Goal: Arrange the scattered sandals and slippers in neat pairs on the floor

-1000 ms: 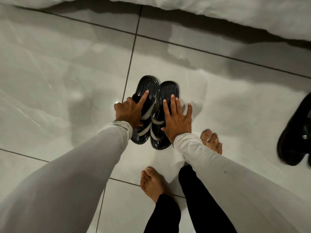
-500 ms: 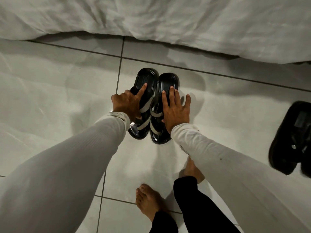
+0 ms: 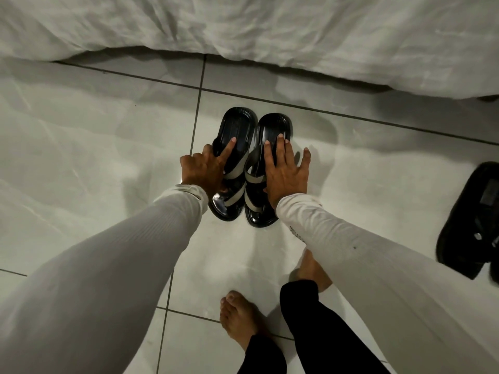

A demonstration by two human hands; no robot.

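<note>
Squaring up one black pair on the floor (image 3: 81,147), just short of the bed sheet (image 3: 270,31). Left hand (image 3: 202,171) clenched on the left sandal (image 3: 235,136), forefinger laid along its footbed. Right hand (image 3: 286,174) flat and released, fingers spread, pressing on the right sandal (image 3: 272,128). Sides touching, toes toward the bed, the right one sitting slightly nearer.

Best done sliding, not lifting: nudge the right sandal forward until both toes line up, keep the inner edges together, then let go straight up so nothing twists.

Count: two striped sandals here; one more dark shoe (image 3: 469,220) well apart at the right edge, possibly a second beside it, cut off. Two hands, two bare feet.
</note>
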